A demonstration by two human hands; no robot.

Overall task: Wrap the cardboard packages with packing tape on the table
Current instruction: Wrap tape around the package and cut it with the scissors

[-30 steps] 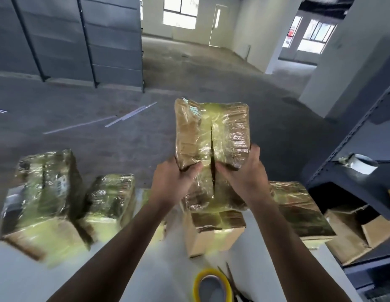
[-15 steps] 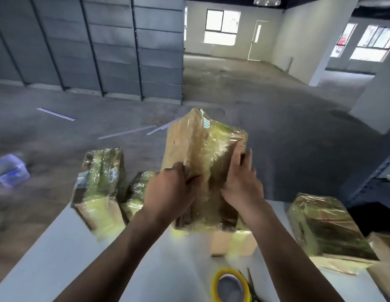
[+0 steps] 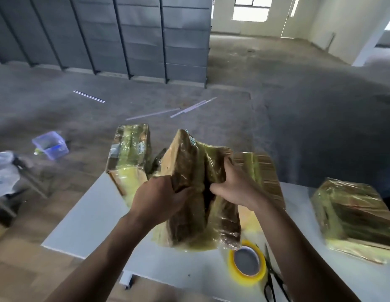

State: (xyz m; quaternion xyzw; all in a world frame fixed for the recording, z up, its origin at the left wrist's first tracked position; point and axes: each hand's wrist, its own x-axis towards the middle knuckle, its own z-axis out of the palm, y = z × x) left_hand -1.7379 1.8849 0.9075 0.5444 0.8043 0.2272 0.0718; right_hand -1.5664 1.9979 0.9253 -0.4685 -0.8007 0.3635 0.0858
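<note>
Both hands clamping tall brown cardboard package (image 3: 189,188) sheathed in glossy yellowish tape. Left hand (image 3: 159,197) gripping its left face, fingers curling round edge. Right hand (image 3: 235,190) gripping right side, thumb lying across front. Package tilting over white counter (image 3: 91,225), contact with it unclear. Yellow packing tape roll (image 3: 247,263) lying just beside lower corner, black scissors (image 3: 270,288) next to it. Probably turning package, checking coverage. Next move likely calling for setting it down and reaching for roll.

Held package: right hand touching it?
Touching. Head view: the right hand grips the held package, fingers curled over its taped edge; the left hand grips it too.
</note>
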